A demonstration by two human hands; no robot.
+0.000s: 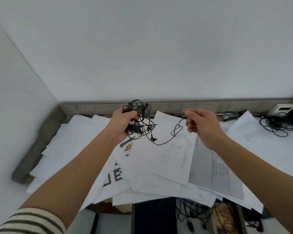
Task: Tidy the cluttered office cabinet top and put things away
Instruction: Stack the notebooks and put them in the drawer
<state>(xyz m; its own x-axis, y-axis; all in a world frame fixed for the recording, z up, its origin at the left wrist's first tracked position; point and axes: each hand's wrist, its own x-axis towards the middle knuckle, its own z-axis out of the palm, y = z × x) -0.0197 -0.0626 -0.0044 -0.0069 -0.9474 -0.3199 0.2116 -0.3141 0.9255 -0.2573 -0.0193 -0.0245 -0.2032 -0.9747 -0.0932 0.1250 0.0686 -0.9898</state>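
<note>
My left hand (121, 123) grips a tangled bundle of thin black earphone cables (140, 114), held up above the cabinet top. One strand (166, 141) loops down from the tangle and rises to my right hand (202, 126), which pinches its free end between thumb and fingers. Under both hands lies a messy pile of white paper sheets (159, 166) spread over the cabinet top.
A second coil of black cable (276, 127) lies on papers at the far right, near a wall socket (282, 108). A grey ledge (176, 106) runs along the back wall. At the front edge more black cables (191, 213), a dark book (155, 215) and a colourful box (225, 217) show.
</note>
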